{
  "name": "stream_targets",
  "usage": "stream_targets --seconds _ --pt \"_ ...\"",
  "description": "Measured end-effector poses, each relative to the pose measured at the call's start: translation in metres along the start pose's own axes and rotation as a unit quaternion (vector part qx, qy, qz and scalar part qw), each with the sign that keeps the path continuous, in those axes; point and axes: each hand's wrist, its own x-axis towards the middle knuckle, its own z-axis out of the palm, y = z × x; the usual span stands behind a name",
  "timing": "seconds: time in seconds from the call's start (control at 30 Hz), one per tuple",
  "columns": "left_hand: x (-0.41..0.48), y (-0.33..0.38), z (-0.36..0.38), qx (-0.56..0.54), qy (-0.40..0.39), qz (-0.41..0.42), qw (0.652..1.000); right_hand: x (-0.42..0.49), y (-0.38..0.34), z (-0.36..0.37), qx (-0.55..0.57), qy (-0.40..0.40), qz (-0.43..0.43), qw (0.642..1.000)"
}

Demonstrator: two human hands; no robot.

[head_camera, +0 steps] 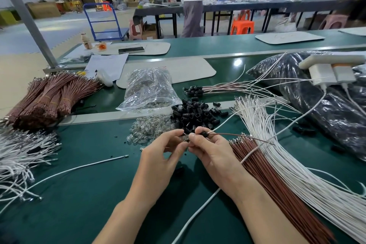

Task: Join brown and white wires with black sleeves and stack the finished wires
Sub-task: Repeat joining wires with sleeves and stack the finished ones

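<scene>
The room is a workshop with cardboard boxes stacked along the far wall, a blue trolley (pixel 103 24) and an orange stool (pixel 242 26) on the floor, and people standing at the long tables behind. My green table (pixel 79 214) runs across the whole view. On its right lies a big black plastic bag (pixel 326 115), and beside that the loose white wires (pixel 297 164) and brown wires (pixel 277 180) fan out side by side. Tied brown bundles (pixel 49 95) lie far left. A sheet of paper (pixel 109 65) behind them carries print too blurred to read.

In the middle a clear bag (pixel 148 89) sits behind the heap of black sleeves (pixel 193 115). The finished wires (pixel 208 89) are stacked just beyond that heap, their sleeved ends pointing left.

Over the near table my two grips meet fingertip to fingertip. My right grip (pixel 210 152) is closed around one black sleeve (pixel 204 134) — a brown wire (pixel 237 135) and a white wire (pixel 223 123) trail from it to the right. My left grip (pixel 160 156) pinches a small clear piece at the sleeve's other end — what it is I cannot tell.
</scene>
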Motion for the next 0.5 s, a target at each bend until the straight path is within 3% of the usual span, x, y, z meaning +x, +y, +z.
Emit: stream_targets --seconds 0.2,0.5 --pt "-0.0008 -0.0034 -0.0034 0.111 0.009 0.056 0.992 -0.0014 0.0001 0.0004 -0.028 -0.015 0.011 0.999" --pt "-0.0029 -0.0007 -0.0062 0.156 0.024 0.072 0.985 -0.0034 -0.0050 0.0011 -0.010 -0.031 0.039 0.999"
